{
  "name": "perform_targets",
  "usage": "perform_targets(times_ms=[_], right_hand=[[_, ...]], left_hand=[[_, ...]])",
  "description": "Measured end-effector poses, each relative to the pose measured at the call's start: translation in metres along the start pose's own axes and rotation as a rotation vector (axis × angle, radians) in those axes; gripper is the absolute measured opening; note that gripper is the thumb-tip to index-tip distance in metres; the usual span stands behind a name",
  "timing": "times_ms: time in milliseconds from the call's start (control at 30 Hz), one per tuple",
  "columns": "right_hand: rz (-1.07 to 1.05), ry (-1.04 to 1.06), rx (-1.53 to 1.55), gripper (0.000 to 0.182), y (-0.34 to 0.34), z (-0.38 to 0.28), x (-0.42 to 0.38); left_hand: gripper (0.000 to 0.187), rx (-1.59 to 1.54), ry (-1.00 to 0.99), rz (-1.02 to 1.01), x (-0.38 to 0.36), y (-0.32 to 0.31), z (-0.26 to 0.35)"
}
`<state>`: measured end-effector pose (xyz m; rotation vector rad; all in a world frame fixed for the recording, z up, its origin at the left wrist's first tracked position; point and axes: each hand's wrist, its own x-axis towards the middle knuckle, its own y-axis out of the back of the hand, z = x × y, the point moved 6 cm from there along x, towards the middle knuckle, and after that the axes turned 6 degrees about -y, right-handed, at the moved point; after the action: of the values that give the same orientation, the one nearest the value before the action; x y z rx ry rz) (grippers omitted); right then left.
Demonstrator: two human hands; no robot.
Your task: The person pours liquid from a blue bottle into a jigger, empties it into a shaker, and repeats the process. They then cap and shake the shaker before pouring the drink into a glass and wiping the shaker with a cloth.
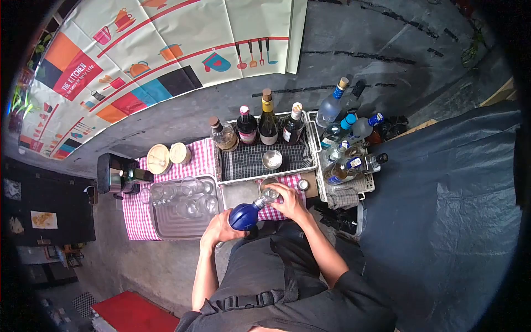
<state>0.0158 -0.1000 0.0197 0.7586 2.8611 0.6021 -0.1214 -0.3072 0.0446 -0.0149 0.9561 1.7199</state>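
Observation:
My left hand [219,228] is wrapped round a dark blue bottle [244,217]. The bottle is tilted, its silver neck pointing up and right toward my right hand [290,202]. Between the fingers of that hand is a small clear cup [270,194], held right at the bottle's mouth. A round rim [267,182] shows just behind the cup, partly covered by it. To the right of my right hand, a small metal cup [303,185] stands near the edge of the checkered cloth [286,181].
A white basket [265,177] holds several bottles and a metal bowl [272,160]. More bottles crowd a second basket [365,186] on the right. Leftward, a tray [171,226] carries several glasses, with two pale containers [159,159] and a black appliance [110,173] beyond.

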Motion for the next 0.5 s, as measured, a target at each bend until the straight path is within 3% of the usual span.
perform_targets(times_ms=[500], right_hand=[[-0.031,-0.014,0.011,0.056,-0.0033,0.0031,0.0002]], left_hand=[[0.08,0.046,0.041,-0.084,0.0014,0.0014,0.001]])
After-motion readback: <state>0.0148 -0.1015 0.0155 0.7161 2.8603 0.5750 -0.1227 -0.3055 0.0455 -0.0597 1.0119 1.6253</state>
